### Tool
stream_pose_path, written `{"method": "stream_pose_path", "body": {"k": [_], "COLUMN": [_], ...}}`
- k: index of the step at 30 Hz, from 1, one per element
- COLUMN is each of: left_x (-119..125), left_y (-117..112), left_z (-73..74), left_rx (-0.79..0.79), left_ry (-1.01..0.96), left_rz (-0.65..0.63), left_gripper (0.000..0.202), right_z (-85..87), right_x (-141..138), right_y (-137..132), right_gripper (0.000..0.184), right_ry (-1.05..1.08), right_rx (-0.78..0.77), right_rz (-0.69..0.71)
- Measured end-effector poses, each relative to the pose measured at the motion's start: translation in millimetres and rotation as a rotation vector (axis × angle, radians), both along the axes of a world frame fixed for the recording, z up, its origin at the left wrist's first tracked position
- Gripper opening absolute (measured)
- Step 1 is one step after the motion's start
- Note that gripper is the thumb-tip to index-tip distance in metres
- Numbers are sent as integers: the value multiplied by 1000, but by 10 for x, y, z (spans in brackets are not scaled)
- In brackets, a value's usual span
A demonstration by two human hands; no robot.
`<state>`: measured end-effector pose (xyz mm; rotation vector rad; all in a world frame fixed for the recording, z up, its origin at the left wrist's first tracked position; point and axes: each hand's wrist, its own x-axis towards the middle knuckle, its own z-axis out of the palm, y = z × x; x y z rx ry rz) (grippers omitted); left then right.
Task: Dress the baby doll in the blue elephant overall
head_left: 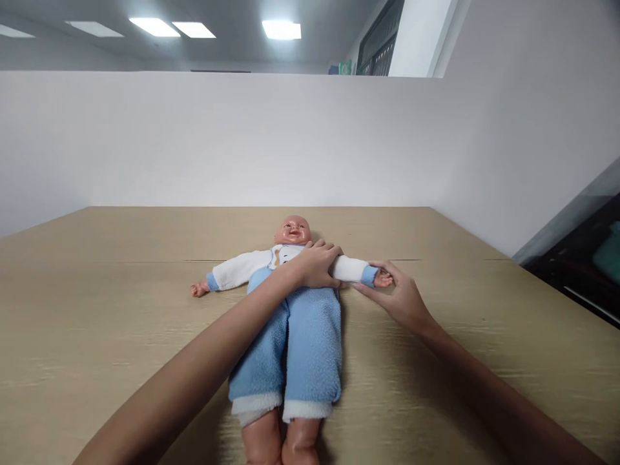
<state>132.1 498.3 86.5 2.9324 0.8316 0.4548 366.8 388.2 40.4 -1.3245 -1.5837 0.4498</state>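
Note:
A baby doll (pixel 314 342) lies on its back on the wooden table, head away from me. It wears blue fleece trousers and a white top with blue cuffs (pixel 369 276). My left hand (pixel 317 263) reaches across the doll's chest and is closed around the upper part of the white sleeve (pixel 349 268) on the right side. My right hand (pixel 398 294) pinches the cuff end of that same sleeve, thumb below and fingers above, beside the doll's small hand (pixel 383 278). The doll's other arm (pixel 242 268) lies stretched out to the left, untouched. Its feet are cut off by the lower edge.
The wooden table (pixel 121 336) spreads out on both sides of the doll, with a seam running across it. A white partition (pixel 252 139) rises behind its far edge. To the right, beyond a white wall (pixel 513 129), is a dark area with a teal item (pixel 608 255).

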Motion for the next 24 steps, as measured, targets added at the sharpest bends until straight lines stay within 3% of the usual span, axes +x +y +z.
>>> {"method": "stream_pose_path", "body": {"k": [3,5,11,15,20,24], "left_x": [-21,-66,-213,-346,-546,-729], "left_y": [25,7,-60,-54,66,176], "left_z": [-32,-33,28,15,-91,-116], "left_rx": [-18,-56,-265,-398,-591,-705], "left_ry": [-69,-184,-598,-858,-1220,-1486], "left_rz": [16,19,34,33,92,142], "left_gripper": [45,37,29,43,48,50], "right_z": [-49,-135,-258,-216,-148,-60], "right_x": [-90,-100,-175,-389,-833,-1286], "right_y": [-25,-14,-18,43,194,343], "right_gripper": [73,79,51,40,32,27], "right_ry": [311,391,-86,-157,222,606], "right_rx": [-75,-138,-125,-115,-265,-281], "right_rz": [134,175,252,370,526,505]}}
